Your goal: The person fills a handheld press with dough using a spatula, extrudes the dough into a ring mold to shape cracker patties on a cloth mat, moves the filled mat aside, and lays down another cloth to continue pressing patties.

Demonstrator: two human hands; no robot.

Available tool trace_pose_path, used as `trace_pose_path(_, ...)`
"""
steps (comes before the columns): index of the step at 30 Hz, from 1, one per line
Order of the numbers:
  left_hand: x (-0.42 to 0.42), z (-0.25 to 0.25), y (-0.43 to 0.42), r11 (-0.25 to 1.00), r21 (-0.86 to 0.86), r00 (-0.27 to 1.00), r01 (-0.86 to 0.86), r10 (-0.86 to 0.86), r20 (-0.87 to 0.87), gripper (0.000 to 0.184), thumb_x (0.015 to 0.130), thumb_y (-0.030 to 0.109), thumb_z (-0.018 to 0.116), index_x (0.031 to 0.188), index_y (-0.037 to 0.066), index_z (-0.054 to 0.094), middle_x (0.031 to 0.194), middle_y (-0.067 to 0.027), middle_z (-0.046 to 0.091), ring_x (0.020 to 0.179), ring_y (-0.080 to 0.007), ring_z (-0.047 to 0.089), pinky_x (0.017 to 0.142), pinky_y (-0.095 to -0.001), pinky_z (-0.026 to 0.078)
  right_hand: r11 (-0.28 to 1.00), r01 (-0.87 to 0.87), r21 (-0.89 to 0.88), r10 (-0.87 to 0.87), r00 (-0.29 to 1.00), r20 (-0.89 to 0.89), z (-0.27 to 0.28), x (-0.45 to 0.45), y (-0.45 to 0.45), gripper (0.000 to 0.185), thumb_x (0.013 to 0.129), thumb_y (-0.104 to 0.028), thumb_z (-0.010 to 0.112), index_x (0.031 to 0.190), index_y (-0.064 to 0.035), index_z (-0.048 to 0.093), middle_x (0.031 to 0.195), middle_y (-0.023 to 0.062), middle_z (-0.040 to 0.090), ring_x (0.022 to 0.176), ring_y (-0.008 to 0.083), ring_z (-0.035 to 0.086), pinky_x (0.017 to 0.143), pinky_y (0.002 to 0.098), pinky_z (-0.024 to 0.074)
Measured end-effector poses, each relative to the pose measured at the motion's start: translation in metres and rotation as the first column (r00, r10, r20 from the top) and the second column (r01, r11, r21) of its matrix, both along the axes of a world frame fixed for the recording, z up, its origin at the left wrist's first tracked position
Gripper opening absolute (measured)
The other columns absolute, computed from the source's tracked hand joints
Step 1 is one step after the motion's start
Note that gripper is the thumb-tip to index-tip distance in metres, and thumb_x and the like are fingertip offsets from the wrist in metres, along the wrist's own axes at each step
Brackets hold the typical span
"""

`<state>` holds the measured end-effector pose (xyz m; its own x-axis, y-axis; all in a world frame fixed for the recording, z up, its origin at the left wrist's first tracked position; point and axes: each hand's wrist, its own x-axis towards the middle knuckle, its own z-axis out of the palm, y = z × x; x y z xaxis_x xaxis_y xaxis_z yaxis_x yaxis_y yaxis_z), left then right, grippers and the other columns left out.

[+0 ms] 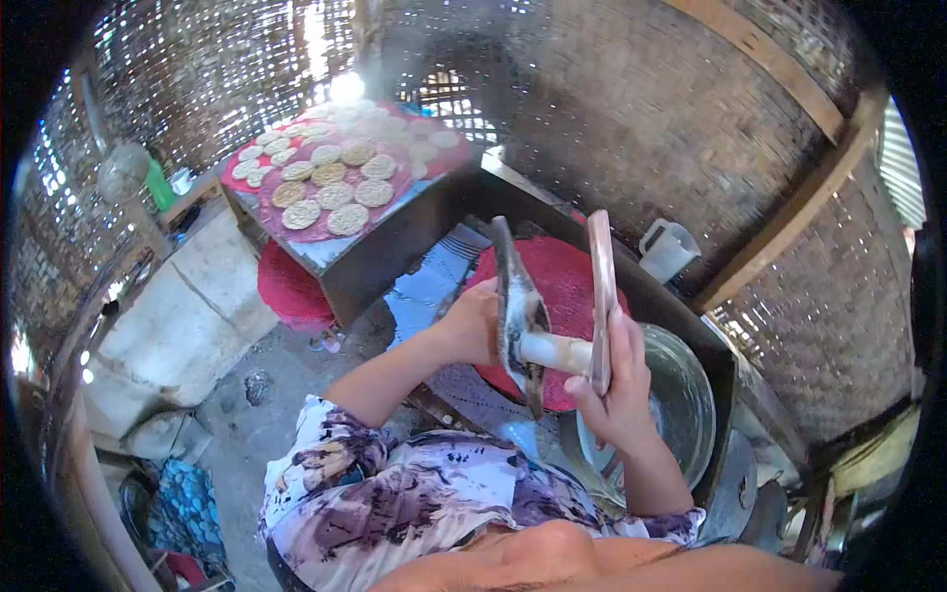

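Observation:
My left hand [472, 324] grips the back of a dark, worn disc-like piece [515, 311], seen nearly edge-on. My right hand [621, 390] holds a flat wooden board [600, 301], also edge-on, with fingers along its outer face. Between the two pieces runs a short white cylinder [555, 352], which touches both. Below them lies a round pink-red mat [562, 266]. Under my right hand is a wide clear basin [681, 395], partly hidden by the hand and forearm.
Many round pale flat pieces [331, 173] lie on a pink cloth on a raised table [395, 237] at the back left. A clear plastic jug [668, 249] stands at the right by the woven wall. A white sack-like bundle [182, 321] is at the left.

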<state>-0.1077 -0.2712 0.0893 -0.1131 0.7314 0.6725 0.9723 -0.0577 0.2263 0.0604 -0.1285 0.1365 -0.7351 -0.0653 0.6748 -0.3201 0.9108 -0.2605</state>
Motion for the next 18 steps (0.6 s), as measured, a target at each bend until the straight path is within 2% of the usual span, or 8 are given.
trace_pose_path(3, -0.010, -0.007, -0.003, 1.000, 0.014, 1.000, 0.008, -0.008, -0.005, 0.027, 0.065, 0.035, 0.062, 0.085, 0.018, 0.060, 0.091, -0.0018, 0.059, 0.093, -0.0191, 0.054, 0.092, -0.0364, 0.037, 0.991, 0.034, 0.130, -0.039, 0.999, 0.035, -0.003, -0.006, -0.018, 0.075, 0.068, -0.033, 0.070, 0.128, -0.0060, 0.035, 0.117, 0.0253, 0.041, 0.096, 0.0400, 0.052, 0.065, 0.0407, 0.0514)
trace_pose_path(6, -0.015, -0.015, -0.002, 0.998, -0.059, 0.996, 0.005, -0.010, -0.090, 0.028, 0.066, 0.039, 0.058, 0.087, 0.020, 0.061, 0.091, -0.0012, 0.060, 0.092, -0.0182, 0.055, 0.093, -0.0354, 0.036, 0.993, 0.054, 0.106, -0.060, 0.997, 0.056, -0.015, -0.019, -0.026, 0.075, 0.067, -0.036, 0.071, 0.127, -0.0074, 0.037, 0.116, 0.0257, 0.040, 0.095, 0.0404, 0.052, 0.064, 0.0412, 0.0511)
trace_pose_path(9, -0.023, -0.026, 0.001, 1.000, -0.001, 0.997, -0.025, 0.024, -0.074, 0.027, 0.066, 0.038, 0.058, 0.087, 0.020, 0.061, 0.089, -0.0015, 0.060, 0.092, -0.0189, 0.055, 0.092, -0.0355, 0.036, 0.992, 0.085, 0.098, -0.091, 0.995, 0.051, -0.031, -0.034, -0.030, 0.075, 0.067, -0.036, 0.071, 0.126, -0.0072, 0.037, 0.118, 0.0257, 0.038, 0.095, 0.0406, 0.052, 0.064, 0.0418, 0.0509)
trace_pose_path(10, -0.026, -0.025, -0.001, 1.000, -0.006, 0.999, -0.016, 0.016, -0.038, 0.030, 0.063, 0.036, 0.062, 0.086, 0.018, 0.060, 0.089, -0.0034, 0.059, 0.089, -0.0202, 0.056, 0.088, -0.0353, 0.040, 0.990, 0.101, 0.097, -0.106, 0.993, 0.047, -0.034, -0.038, -0.030, 0.074, 0.067, -0.037, 0.071, 0.126, -0.0071, 0.037, 0.118, 0.0257, 0.038, 0.095, 0.0407, 0.052, 0.064, 0.0420, 0.0509)
trace_pose_path(13, -0.037, -0.039, 0.008, 0.998, -0.046, 0.999, -0.049, 0.049, 0.007, 0.034, 0.061, 0.035, 0.065, 0.086, 0.013, 0.058, 0.088, -0.0056, 0.059, 0.084, -0.0227, 0.057, 0.083, -0.0359, 0.044, 0.986, 0.144, 0.088, -0.155, 0.977, 0.147, -0.035, -0.045, -0.031, 0.081, 0.066, -0.040, 0.072, 0.130, -0.0069, 0.034, 0.119, 0.0266, 0.036, 0.098, 0.0424, 0.050, 0.070, 0.0432, 0.0497)
trace_pose_path(16, -0.040, -0.050, 0.017, 0.995, 0.086, 0.972, 0.043, -0.061, 0.227, 0.040, 0.062, 0.035, 0.068, 0.090, 0.008, 0.057, 0.088, -0.0076, 0.059, 0.085, -0.0250, 0.058, 0.082, -0.0355, 0.045, 0.993, 0.120, -0.010, -0.111, 0.948, 0.297, -0.016, -0.053, -0.022, 0.089, 0.066, -0.047, 0.070, 0.134, -0.0069, 0.028, 0.126, 0.0239, 0.033, 0.104, 0.0385, 0.049, 0.083, 0.0425, 0.0445)
trace_pose_path(17, -0.042, -0.056, 0.022, 0.984, 0.143, 0.918, 0.105, -0.152, 0.367, 0.041, 0.063, 0.036, 0.067, 0.092, 0.008, 0.056, 0.091, -0.0080, 0.059, 0.087, -0.0251, 0.058, 0.083, -0.0354, 0.044, 0.957, 0.071, -0.282, 0.020, 0.952, 0.306, -0.017, -0.056, -0.019, 0.092, 0.067, -0.048, 0.069, 0.136, -0.0067, 0.023, 0.127, 0.0219, 0.034, 0.108, 0.0363, 0.046, 0.087, 0.0417, 0.0413)
trace_pose_path(18, -0.045, -0.062, 0.028, 0.965, 0.209, 0.836, 0.156, -0.242, 0.492, 0.042, 0.065, 0.036, 0.066, 0.094, 0.007, 0.056, 0.093, -0.0084, 0.060, 0.088, -0.0253, 0.058, 0.083, -0.0354, 0.044, 0.846, 0.024, -0.533, 0.149, 0.948, 0.279, -0.021, -0.058, -0.014, 0.096, 0.067, -0.049, 0.068, 0.138, -0.0064, 0.019, 0.128, 0.0198, 0.034, 0.112, 0.0341, 0.043, 0.091, 0.0408, 0.0380)
